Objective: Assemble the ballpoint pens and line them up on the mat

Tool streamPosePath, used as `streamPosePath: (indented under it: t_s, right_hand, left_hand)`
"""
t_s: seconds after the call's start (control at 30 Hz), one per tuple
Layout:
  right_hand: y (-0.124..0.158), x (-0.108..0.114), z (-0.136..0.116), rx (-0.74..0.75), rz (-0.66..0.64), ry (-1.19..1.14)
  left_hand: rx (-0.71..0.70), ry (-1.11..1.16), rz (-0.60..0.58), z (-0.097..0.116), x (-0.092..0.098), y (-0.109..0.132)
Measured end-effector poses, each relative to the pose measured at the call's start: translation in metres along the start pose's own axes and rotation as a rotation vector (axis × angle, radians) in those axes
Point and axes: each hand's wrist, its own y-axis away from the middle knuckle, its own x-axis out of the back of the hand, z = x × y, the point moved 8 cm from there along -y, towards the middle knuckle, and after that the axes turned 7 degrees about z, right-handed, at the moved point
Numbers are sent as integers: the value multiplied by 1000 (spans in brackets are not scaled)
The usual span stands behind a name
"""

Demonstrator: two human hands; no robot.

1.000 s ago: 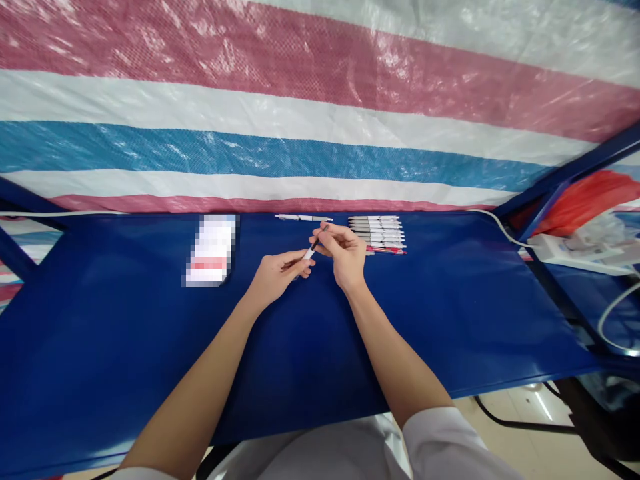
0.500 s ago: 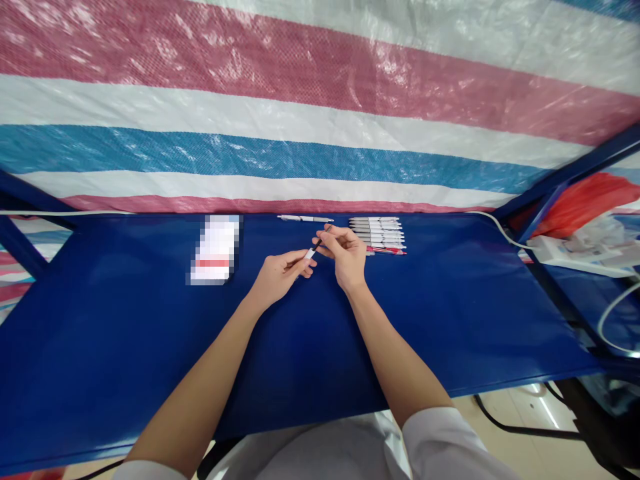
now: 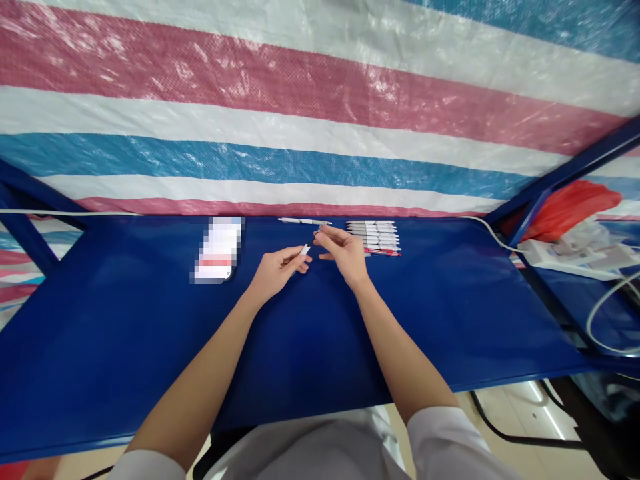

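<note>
My left hand (image 3: 277,272) is closed around a white pen barrel (image 3: 305,249), whose short upper end sticks out past the thumb. Just to its right, my right hand (image 3: 349,257) pinches a small dark pen part (image 3: 315,236) between thumb and fingertips. Most of that part is covered by the fingers, so its exact form cannot be made out. A slight gap shows between it and the barrel. Beyond the hands, a single white pen (image 3: 304,221) lies flat near the back edge. To the right of my right hand sits a row of white pens (image 3: 373,232), with a red pen (image 3: 384,253) at its near side.
A blurred-out, phone-like object (image 3: 218,250) lies left of my hands on the blue table (image 3: 150,347). Striped plastic sheeting (image 3: 280,93) hangs behind. At the right are a white power strip (image 3: 565,259), a red plastic bag (image 3: 580,210) and a white cable (image 3: 485,227).
The dark pen part, earlier stretching from the white barrel to my right fingers, now shows only a short bit at the right fingertips. The view has shifted slightly.
</note>
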Motion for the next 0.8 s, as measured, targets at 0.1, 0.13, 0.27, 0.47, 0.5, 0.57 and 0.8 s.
streamPosePath:
  t_s: [0.1, 0.13, 0.27, 0.47, 0.5, 0.57, 0.8]
  right_hand:
    - [-3, 14, -3, 5, 6, 61]
    - [-4, 21, -4, 19, 6, 85]
    - [-4, 47, -20, 228, -35, 300]
    - [18, 59, -40, 693, -194, 1022]
    - [21, 59, -39, 736, -222, 1111]
    - [25, 59, -38, 795, -255, 1245]
    - [23, 62, -33, 831, -293, 1424]
  left_hand:
    - [10, 10, 10, 1, 2, -1]
    - [11, 13, 16, 1, 3, -1]
    - [20, 20, 24, -2, 6, -2]
    - [9, 21, 19, -6, 5, -3]
    - [6, 17, 17, -6, 5, -3]
    - [8, 8, 19, -5, 4, -3]
    - [2, -10, 25, -5, 2, -4]
